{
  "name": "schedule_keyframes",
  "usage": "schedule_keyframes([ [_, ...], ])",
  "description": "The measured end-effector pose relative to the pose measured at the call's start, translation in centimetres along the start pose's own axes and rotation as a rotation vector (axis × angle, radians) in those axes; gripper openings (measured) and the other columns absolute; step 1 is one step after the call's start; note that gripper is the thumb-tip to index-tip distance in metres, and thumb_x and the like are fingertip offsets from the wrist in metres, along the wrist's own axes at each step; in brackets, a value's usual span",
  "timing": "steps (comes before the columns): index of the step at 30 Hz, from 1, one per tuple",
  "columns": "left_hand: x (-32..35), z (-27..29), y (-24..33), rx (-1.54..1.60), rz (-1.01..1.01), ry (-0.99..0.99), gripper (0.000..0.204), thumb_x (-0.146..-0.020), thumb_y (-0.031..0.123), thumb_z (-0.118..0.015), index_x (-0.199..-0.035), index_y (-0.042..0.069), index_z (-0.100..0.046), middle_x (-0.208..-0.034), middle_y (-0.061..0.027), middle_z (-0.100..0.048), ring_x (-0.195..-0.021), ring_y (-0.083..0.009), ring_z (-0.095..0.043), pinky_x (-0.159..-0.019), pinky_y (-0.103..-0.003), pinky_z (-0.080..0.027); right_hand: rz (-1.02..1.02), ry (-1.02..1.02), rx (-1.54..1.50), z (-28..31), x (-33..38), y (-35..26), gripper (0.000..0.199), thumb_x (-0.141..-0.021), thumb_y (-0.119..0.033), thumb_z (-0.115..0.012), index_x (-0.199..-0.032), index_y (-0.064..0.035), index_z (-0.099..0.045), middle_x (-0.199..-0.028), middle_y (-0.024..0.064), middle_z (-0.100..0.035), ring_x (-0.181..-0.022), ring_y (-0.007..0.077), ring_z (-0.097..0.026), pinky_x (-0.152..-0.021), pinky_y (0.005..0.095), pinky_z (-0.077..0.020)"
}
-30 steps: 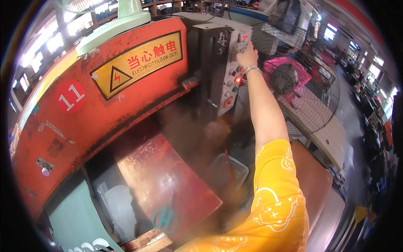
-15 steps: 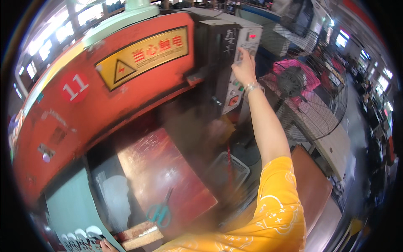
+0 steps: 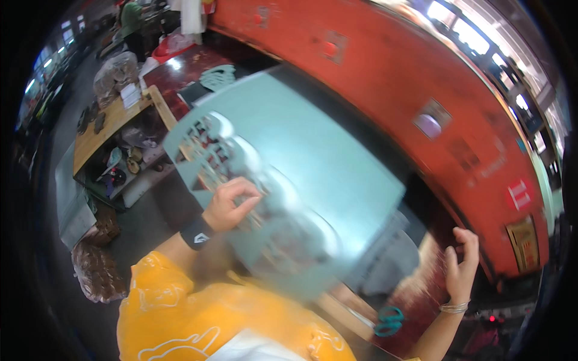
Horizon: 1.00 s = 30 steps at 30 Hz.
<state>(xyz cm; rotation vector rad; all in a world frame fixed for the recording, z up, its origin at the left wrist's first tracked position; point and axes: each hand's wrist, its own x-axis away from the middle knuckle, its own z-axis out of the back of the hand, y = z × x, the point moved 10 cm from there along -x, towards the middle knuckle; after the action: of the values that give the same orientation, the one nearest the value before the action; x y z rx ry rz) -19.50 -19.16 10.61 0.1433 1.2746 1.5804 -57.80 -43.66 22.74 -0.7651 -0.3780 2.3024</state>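
A pale green sheet (image 3: 325, 156) lies in front of me, a row of rounded cut-outs along its near-left edge. Over that cut edge is my left hand (image 3: 232, 203), with a dark wristband; its fingers are curled and thumb and forefinger come together. What they pinch, if anything, does not show. Off to the right my right hand (image 3: 462, 265) is raised above a worn red board (image 3: 415, 301), fingers apart and nothing in it. Teal-handled scissors (image 3: 389, 322) rest on the board near that forearm.
The red-orange beam of a machine (image 3: 373, 78) runs along the far side, with a purple knob (image 3: 429, 125) on it. At left stands a wooden shelf (image 3: 90, 141) with clutter inside. Plastic-wrapped bundles (image 3: 96, 271) sit on the floor. A person in green (image 3: 131, 27) works far left.
My view has swung left. My right hand has left the machine's control panel and come down above the red board. My left hand, barely visible before, is now over the sheet's cut edge.
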Motion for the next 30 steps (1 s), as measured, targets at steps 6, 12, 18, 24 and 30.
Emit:
schedule_keyframes([
  [6,-6.0,14.7,-15.5,0.037,0.135,0.182,0.006,-0.081,0.005,-0.064,-0.085,0.000,-0.063,-0.083,-0.0094,-0.063,-0.077,-0.0211,-0.061,-0.070,-0.030,-0.049,-0.056,-0.161,0.050,-24.9,-8.2,-12.5,0.049,-0.079,-0.007,-0.060,-0.126,-0.0011,-0.049,-0.131,0.0222,-0.043,-0.122,0.0371,-0.042,-0.103,0.0428,-0.0331],
  [12,-6.2,23.4,-21.8,0.146,0.198,0.231,0.005,-0.081,0.004,-0.065,-0.083,0.000,-0.063,-0.081,-0.0110,-0.063,-0.077,-0.0247,-0.062,-0.070,-0.032,-0.049,-0.064,-0.375,0.048,-37.2,-13.9,-19.3,0.050,-0.080,-0.011,-0.060,-0.128,-0.0025,-0.047,-0.137,0.0238,-0.036,-0.128,0.0391,-0.035,-0.106,0.0460,-0.0287],
  [18,2.1,36.2,-29.1,-0.062,0.372,0.547,0.008,-0.086,0.009,-0.061,-0.089,0.002,-0.063,-0.086,-0.0053,-0.063,-0.079,-0.0124,-0.060,-0.071,-0.026,-0.048,0.212,-0.448,-0.055,-44.6,-21.5,-31.4,0.046,-0.080,-0.011,-0.063,-0.124,-0.0036,-0.052,-0.135,0.0215,-0.041,-0.124,0.0388,-0.040,-0.104,0.0444,-0.0321],
  [24,10.7,57.9,-50.2,0.020,0.695,0.991,0.029,-0.087,0.013,-0.062,-0.112,0.000,-0.059,-0.087,-0.0048,-0.064,-0.076,-0.0110,-0.059,-0.070,-0.026,-0.049,0.478,-0.581,-0.221,-53.9,-24.9,-49.4,0.046,-0.075,-0.006,-0.068,-0.119,-0.0048,-0.055,-0.131,0.0195,-0.043,-0.120,0.0387,-0.043,-0.100,0.0433,-0.0370],
  [30,8.0,80.3,-77.4,-0.058,0.907,1.071,0.050,-0.086,0.032,-0.062,-0.122,-0.001,-0.056,-0.109,-0.0161,-0.066,-0.102,-0.0236,-0.062,-0.089,-0.031,-0.047,0.583,-0.554,-0.094,-70.9,-30.9,-65.5,0.055,-0.069,-0.008,-0.073,-0.121,-0.0074,-0.052,-0.129,0.0211,-0.043,-0.116,0.0410,-0.044,-0.098,0.0458,-0.0374],
])
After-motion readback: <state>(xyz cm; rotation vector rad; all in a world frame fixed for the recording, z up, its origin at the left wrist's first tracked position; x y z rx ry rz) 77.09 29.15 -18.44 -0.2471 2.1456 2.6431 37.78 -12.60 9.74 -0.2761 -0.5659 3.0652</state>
